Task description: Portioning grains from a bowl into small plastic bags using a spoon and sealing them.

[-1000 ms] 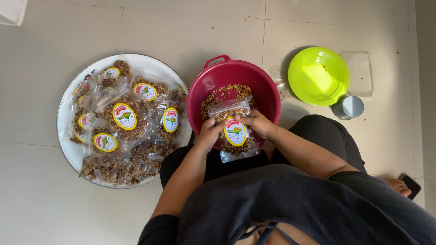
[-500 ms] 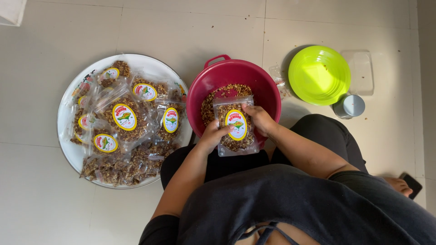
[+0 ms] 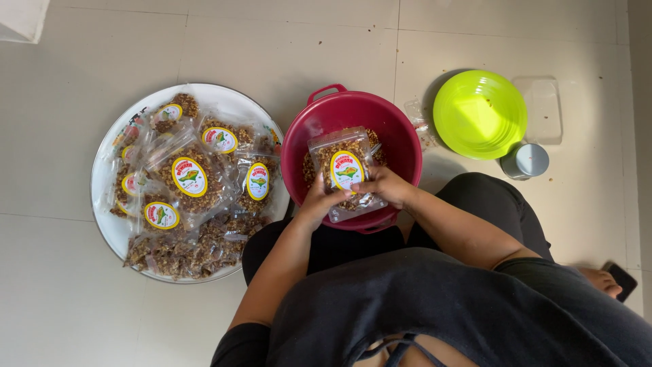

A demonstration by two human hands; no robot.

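Left hand and right hand both closed on one clear plastic pouch of brown crunchy snack with an oval yellow label. Left takes the lower left edge, right takes the lower right edge, thumbs on the front face. Pouch is held tilted over the round dark-red plastic basin with loop handles, its top end pointing away from the person. Loose brown snack lies in the basin bottom under the pouch.

Handling, my read: pouch is light, thin film, soft and crinkly. Contents look brittle, so squeezing the belly would likely crush them. Film probably slick; a pinch on the flat seam margins or bottom corners is the safer hold, as the hands have it now. Cannot tell whether the top edge is sealed or open. If open, tipping would spill.

Outward, left of the basin: a round white enamel tray on the pale tiled floor, piled with the same labelled clear snack pouches, overlapping, some flat, some propped.

Right of the basin, well apart: a lime-green plastic bowl, a clear flat plastic lid or tray just beside it, a small grey round cup or tin touching neither. Crumbs are scattered on the floor there. A dark phone-like object lies near the person's foot at the right edge.
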